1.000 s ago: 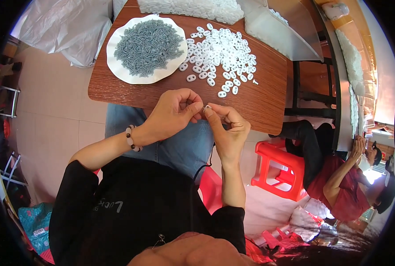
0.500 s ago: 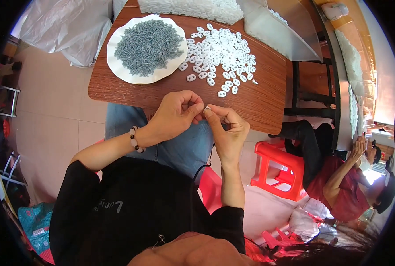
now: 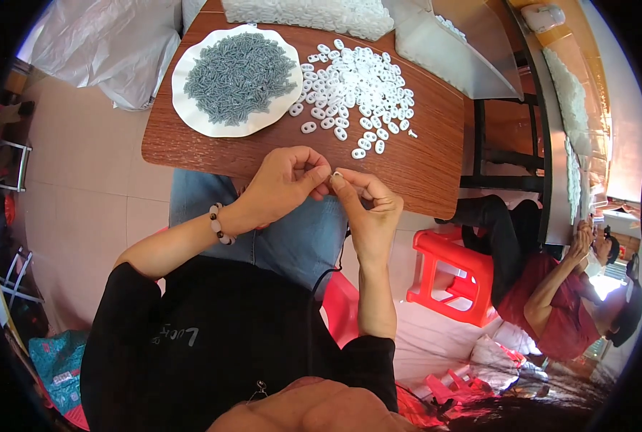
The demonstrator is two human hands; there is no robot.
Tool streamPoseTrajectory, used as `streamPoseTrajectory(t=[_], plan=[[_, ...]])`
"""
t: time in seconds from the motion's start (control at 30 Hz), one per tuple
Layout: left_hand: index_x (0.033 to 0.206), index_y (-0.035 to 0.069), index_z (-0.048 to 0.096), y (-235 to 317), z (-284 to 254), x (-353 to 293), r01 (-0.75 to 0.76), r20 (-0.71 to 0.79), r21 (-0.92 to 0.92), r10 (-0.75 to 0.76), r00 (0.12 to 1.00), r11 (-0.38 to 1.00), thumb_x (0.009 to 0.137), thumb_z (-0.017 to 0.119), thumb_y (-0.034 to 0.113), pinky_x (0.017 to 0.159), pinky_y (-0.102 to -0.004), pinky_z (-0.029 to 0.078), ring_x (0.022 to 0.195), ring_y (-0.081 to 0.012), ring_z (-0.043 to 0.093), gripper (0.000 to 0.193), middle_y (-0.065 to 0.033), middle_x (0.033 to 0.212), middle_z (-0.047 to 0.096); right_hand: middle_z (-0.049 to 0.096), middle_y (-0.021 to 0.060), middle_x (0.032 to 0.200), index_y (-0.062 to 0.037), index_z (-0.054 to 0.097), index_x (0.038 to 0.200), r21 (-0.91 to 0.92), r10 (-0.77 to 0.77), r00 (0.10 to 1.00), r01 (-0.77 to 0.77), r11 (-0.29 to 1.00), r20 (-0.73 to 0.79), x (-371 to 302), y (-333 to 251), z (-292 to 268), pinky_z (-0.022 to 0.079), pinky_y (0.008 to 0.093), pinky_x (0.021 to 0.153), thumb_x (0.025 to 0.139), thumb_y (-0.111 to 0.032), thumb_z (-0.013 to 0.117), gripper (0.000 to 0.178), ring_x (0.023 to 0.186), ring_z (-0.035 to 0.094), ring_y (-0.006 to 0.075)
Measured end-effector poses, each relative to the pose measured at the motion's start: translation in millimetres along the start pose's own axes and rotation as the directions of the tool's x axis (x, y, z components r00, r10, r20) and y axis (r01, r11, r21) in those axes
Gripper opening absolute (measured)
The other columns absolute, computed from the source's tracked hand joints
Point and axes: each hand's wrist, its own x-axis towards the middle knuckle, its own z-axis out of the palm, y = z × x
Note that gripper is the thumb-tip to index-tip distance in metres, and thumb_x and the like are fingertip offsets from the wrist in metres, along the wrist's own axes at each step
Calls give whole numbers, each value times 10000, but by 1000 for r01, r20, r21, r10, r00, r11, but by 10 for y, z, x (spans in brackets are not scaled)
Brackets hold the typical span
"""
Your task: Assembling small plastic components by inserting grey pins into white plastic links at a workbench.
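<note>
My left hand, a bead bracelet on its wrist, reaches over my lap at the table's near edge. Its thumb and forefinger are pinched together; whatever lies between them is too small to make out. Touching or almost touching those fingertips is my right hand, which pinches a small white two-hole oval piece between thumb and forefinger. Beyond the hands lies a loose pile of the same white oval pieces. To its left stands a white scalloped plate, heaped with tiny grey rod-shaped pieces.
The brown wooden table ends just short of my lap. White bins stand at its far side. A red plastic stool is on the right, near another person seated at a dark-framed table. A plastic bag hangs far left.
Both hands keep the same pinch, with hardly any movement. The whole view has shifted very slightly.
</note>
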Motion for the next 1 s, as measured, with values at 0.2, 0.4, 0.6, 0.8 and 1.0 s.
streamPoseTrajectory(t=[0.2, 0.4, 0.6, 0.8, 1.0], plan=[[1000, -22, 617, 16, -73, 33, 1, 79, -95, 6, 997, 996, 986, 553, 194, 712, -233, 512, 782, -97, 616, 225, -59, 911, 649, 717, 99, 864, 56, 691, 1009, 90, 100, 995, -102, 991, 24, 39, 63, -82, 513, 213, 721, 888, -25, 665, 148, 761, 663, 104], [1020, -5, 621, -24, -111, 27, 107, 113, -205, -85, 990, 973, 988, 549, 205, 719, -227, 502, 788, -93, 606, 224, -42, 936, 633, 717, 112, 898, 56, 683, 1025, 141, 170, 985, -170, 975, 14, 41, 65, -99, 512, 224, 738, 891, -41, 665, 166, 802, 668, 118], [1023, 10, 637, 11, -101, -3, 115, 107, -156, -99, 989, 981, 963, 589, 213, 663, -202, 498, 765, -70, 602, 217, -39, 931, 661, 719, 113, 889, 49, 682, 1008, 204, 141, 990, -143, 968, 21, 27, 60, -114, 507, 223, 733, 890, -50, 668, 155, 806, 673, 123], [1014, -7, 667, 20, -64, -17, 21, 51, -21, -20, 999, 1000, 937, 639, 218, 596, -189, 487, 712, -48, 603, 239, -38, 884, 692, 721, 113, 885, 49, 682, 1000, 212, 138, 990, -142, 967, 32, 11, 33, -100, 503, 219, 727, 891, -54, 670, 150, 803, 675, 121], [978, -15, 696, 1, -77, -1, -25, 32, 27, 25, 999, 999, 914, 675, 209, 588, -182, 477, 685, -43, 600, 234, -33, 831, 697, 720, 118, 879, 56, 682, 995, 213, 108, 993, -114, 970, 40, -1, 29, -80, 512, 220, 736, 889, -24, 666, 134, 788, 676, 125]])
